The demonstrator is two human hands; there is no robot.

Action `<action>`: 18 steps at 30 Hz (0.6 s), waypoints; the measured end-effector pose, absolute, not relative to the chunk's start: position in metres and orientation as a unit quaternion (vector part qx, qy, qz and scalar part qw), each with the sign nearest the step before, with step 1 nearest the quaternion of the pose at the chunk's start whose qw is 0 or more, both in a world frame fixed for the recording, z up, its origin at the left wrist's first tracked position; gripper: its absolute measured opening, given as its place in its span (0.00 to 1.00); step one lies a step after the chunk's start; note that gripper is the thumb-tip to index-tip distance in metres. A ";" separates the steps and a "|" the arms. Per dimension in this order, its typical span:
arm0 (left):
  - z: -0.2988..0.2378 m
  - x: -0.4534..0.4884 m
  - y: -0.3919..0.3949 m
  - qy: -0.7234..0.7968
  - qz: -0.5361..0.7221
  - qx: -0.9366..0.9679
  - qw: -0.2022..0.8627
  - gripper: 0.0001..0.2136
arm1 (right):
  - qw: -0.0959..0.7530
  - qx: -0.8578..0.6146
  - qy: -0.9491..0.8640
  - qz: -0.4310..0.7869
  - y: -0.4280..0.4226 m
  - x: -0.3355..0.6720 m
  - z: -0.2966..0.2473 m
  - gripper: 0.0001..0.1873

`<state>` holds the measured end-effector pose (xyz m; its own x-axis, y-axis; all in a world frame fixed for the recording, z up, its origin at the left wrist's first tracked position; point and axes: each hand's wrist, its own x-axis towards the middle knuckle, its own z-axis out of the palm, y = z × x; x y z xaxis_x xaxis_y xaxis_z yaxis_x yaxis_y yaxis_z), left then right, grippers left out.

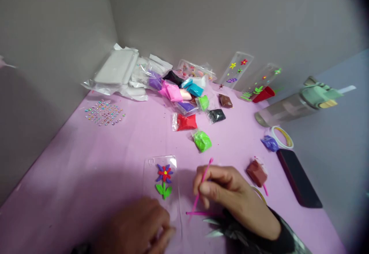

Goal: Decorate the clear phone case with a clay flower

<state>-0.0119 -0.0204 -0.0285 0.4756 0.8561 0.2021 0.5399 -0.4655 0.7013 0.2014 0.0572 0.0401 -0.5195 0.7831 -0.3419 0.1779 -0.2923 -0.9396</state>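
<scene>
Hands apart: right hand pinches a pink modeling stick, left hand touches a clear phone case bearing a clay flower.

Right hand pinching a thin pink stick just beside a clear phone case bearing a clay flower; left hand at the case's lower edge; another pink stick under the right hand; packets of coloured clay farther off

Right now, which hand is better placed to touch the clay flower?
Probably the right hand: it pinches a pink stick beside the flower on the clear case; the left hand looks empty.
</scene>
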 end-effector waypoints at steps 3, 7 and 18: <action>-0.025 -0.039 -0.008 0.562 0.262 0.753 0.220 0.08 | 0.087 -0.364 -0.597 0.710 0.042 0.206 0.051 0.14; -0.035 -0.052 -0.004 0.610 0.246 0.744 0.121 0.19 | 0.007 -0.346 -0.723 0.598 0.027 0.206 0.052 0.10; -0.026 -0.027 -0.006 0.647 0.347 0.607 0.303 0.17 | 0.108 -0.500 -0.792 0.332 0.004 0.200 0.020 0.14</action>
